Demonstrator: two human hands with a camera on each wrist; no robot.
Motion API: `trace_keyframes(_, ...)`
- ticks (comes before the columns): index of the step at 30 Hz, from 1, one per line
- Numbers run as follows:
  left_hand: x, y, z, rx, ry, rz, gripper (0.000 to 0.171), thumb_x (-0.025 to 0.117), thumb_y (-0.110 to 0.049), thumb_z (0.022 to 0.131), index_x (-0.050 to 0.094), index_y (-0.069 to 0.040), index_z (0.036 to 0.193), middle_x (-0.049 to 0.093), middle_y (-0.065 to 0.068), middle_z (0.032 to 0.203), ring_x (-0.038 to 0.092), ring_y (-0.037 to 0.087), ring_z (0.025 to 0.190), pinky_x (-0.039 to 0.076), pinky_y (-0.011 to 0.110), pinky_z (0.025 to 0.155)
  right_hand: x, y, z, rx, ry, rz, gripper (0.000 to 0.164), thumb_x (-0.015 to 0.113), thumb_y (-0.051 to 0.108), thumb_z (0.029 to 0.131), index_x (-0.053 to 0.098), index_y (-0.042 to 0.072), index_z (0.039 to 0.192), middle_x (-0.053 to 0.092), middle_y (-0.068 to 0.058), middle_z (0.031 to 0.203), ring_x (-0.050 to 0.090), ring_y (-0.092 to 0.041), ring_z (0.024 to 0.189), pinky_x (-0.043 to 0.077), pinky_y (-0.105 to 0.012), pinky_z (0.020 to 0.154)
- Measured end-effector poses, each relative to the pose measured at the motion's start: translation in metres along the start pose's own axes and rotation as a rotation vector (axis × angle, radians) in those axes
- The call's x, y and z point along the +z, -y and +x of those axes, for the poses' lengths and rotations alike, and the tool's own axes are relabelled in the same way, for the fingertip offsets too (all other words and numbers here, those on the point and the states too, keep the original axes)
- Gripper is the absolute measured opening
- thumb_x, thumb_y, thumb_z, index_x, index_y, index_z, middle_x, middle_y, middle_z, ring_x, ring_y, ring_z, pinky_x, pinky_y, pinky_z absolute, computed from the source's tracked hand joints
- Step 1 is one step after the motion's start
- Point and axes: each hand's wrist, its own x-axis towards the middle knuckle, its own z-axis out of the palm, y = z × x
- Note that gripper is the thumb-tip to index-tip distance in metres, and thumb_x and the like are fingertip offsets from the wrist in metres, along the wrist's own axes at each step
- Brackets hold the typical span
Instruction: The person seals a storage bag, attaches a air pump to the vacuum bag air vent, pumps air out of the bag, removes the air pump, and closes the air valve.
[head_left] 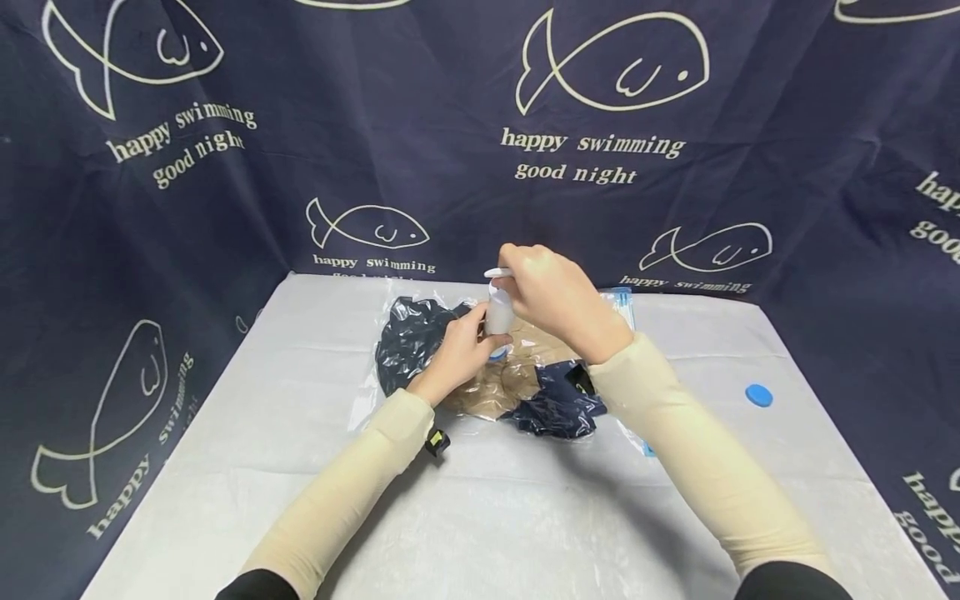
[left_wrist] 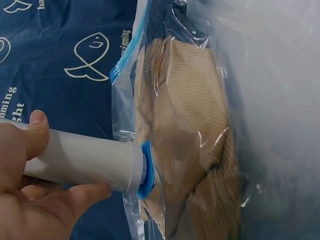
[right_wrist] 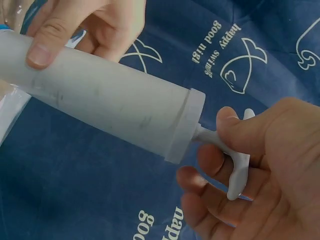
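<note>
A white hand pump (right_wrist: 110, 105) stands on the blue valve (left_wrist: 146, 170) of a clear plastic storage bag (left_wrist: 125, 125). My left hand (head_left: 459, 346) grips the pump's barrel low down, thumb on one side and fingers on the other. Above it, my right hand (head_left: 551, 296) holds the T-shaped handle (right_wrist: 240, 175), its fingers curled round the crosspiece. In the right wrist view the handle sits close to the barrel's end collar, with a short stretch of rod showing. Inside the bag lie a tan ribbed garment (left_wrist: 190, 100), black clothing (head_left: 408, 342) and dark navy clothing (head_left: 558, 404).
A round blue cap (head_left: 759, 395) lies on the white-covered table (head_left: 510, 517), to the right of the bag. A small black device (head_left: 437, 442) with a yellow-green mark shows beside the left wrist. Dark blue fish-print cloth (head_left: 450, 100) hangs behind and at both sides.
</note>
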Motion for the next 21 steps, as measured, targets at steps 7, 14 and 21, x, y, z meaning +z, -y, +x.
trace_keyframes(7,-0.001,0.001,0.001,0.001,0.016,-0.005,0.043,0.079,-0.021,0.092,0.061,-0.009,0.131,0.072,0.013,0.124,0.071,0.029,0.116,0.059,0.038,0.097,0.009,-0.001,-0.002,-0.044,-0.053,-0.024,0.014,0.067,0.009,0.097,0.062,0.004,0.086,0.065,-0.011,0.076,0.064,-0.033,0.072,0.056,-0.044,0.064)
trace_keyframes(14,-0.001,0.000,0.002,-0.009,0.032,-0.027,0.037,0.077,-0.020,0.094,0.062,-0.010,0.126,0.071,0.012,0.124,0.070,0.028,0.117,0.059,0.036,0.096,0.014,-0.002,-0.003,-0.095,-0.101,-0.037,0.017,0.062,0.007,0.098,0.059,0.002,0.082,0.060,-0.012,0.072,0.057,-0.036,0.069,0.052,-0.044,0.065)
trace_keyframes(21,-0.001,0.001,0.000,-0.007,0.026,-0.019,0.036,0.077,-0.018,0.093,0.062,-0.010,0.124,0.072,0.012,0.122,0.071,0.029,0.116,0.059,0.038,0.097,0.010,-0.001,-0.001,-0.077,-0.060,-0.029,0.018,0.063,0.008,0.098,0.061,0.003,0.080,0.061,-0.010,0.071,0.058,-0.034,0.068,0.052,-0.044,0.061)
